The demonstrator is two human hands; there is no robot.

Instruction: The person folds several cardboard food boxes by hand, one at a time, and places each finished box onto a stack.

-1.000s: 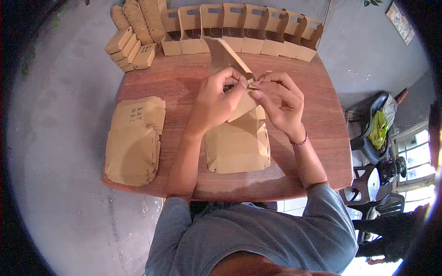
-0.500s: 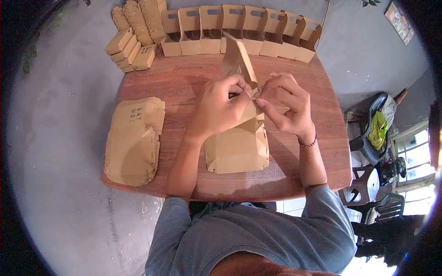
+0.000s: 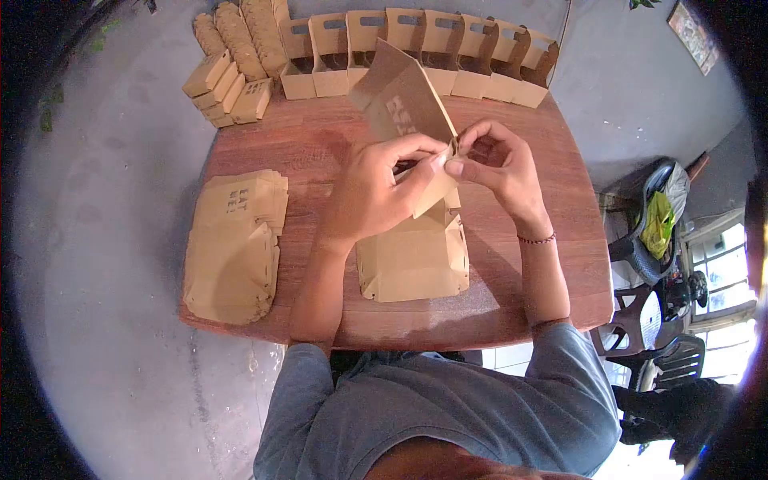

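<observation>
A partly folded brown cardboard box (image 3: 408, 96) is held above the middle of the table, its printed lid panel tilted up. My left hand (image 3: 384, 188) grips the box's near side between thumb and fingers. At the same corner, my right hand (image 3: 504, 168) pinches the cardboard edge with thumb and fingertips. The exact fold between the fingertips is partly hidden. Below the hands lies a stack of flat cardboard blanks (image 3: 412, 260). Another stack of flat blanks (image 3: 232, 248), with dark printed letters, rests at the table's left side.
A row of cardboard carriers with handle holes (image 3: 368, 72) stands along the far edge of the wooden table (image 3: 320, 308). Closed boxes (image 3: 212, 84) are piled at the back left. Dark chairs (image 3: 640, 320) stand right of the table.
The held box has turned, and its lid now shows more of its printed face. My right hand has shifted slightly, its fingers drawing closer to the box's corner.
</observation>
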